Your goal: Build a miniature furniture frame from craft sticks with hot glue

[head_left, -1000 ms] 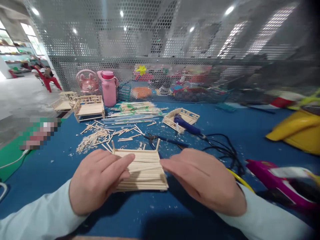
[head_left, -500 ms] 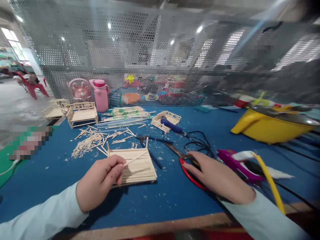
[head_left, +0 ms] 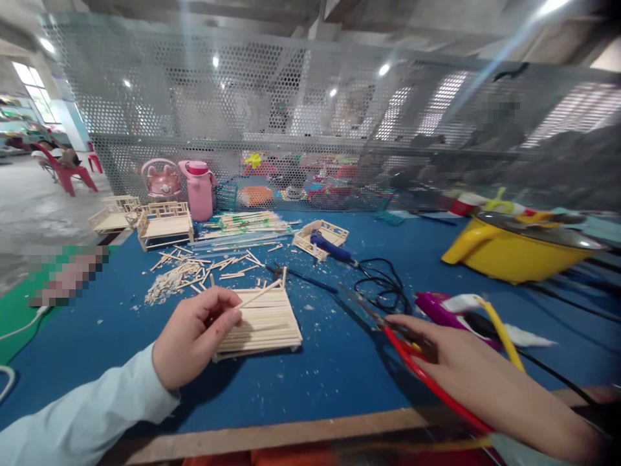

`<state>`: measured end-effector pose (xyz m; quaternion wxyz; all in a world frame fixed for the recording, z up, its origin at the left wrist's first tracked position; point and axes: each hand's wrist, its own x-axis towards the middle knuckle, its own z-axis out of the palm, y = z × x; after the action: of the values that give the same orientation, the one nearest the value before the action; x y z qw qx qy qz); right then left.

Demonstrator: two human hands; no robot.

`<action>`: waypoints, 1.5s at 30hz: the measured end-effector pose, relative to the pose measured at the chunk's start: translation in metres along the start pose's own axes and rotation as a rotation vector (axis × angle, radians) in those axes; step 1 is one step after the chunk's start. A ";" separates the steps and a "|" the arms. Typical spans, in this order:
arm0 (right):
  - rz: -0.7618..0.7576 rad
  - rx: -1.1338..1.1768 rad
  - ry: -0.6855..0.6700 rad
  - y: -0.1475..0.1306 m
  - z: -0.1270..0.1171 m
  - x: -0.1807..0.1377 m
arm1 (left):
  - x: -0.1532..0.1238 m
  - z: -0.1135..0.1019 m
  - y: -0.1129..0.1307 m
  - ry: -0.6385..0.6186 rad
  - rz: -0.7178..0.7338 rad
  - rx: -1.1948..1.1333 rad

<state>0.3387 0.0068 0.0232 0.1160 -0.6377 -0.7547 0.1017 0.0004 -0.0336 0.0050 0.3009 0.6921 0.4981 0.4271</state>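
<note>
My left hand [head_left: 196, 333] pinches a thin wooden stick [head_left: 257, 295] and rests against a flat panel of glued sticks [head_left: 264, 323] on the blue table [head_left: 330, 375]. The stick slants up to the right over the panel. My right hand [head_left: 480, 375] is closed on red-handled scissors [head_left: 412, 353], lifted just above the table at the lower right, blades pointing up-left.
Loose sticks and shavings [head_left: 189, 275] lie behind the panel. Small wooden benches [head_left: 165, 225], a pink bottle [head_left: 200, 189], a blue-handled tool [head_left: 332, 247] with black cable [head_left: 383, 285], a yellow pot [head_left: 524, 255] and a magenta object [head_left: 446, 307] stand around. A perforated screen [head_left: 310, 129] closes the back.
My right hand left the stick panel, reached right to the red scissors and picked them up. My left hand stayed at the panel and now pinches one stick.
</note>
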 end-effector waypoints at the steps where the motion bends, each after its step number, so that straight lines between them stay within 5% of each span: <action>1: 0.002 0.042 0.012 -0.002 0.000 -0.001 | 0.000 0.000 -0.001 0.014 0.011 0.029; 5: -0.137 0.270 0.076 -0.022 0.002 -0.006 | -0.001 -0.001 -0.002 0.067 0.058 0.125; 12: -0.509 0.542 -0.075 -0.087 0.017 -0.020 | -0.006 0.003 -0.003 0.159 0.127 0.130; 18: -0.533 0.609 -0.133 -0.108 0.027 -0.015 | -0.008 0.006 -0.006 0.226 0.198 0.141; 45: -0.583 0.671 -0.077 -0.112 0.027 -0.016 | -0.010 0.007 0.000 0.325 0.407 0.283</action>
<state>0.2281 -0.0277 0.0308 0.3121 -0.3210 -0.8320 0.3277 0.0054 -0.0430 -0.0017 0.0259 0.7353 0.4454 0.5102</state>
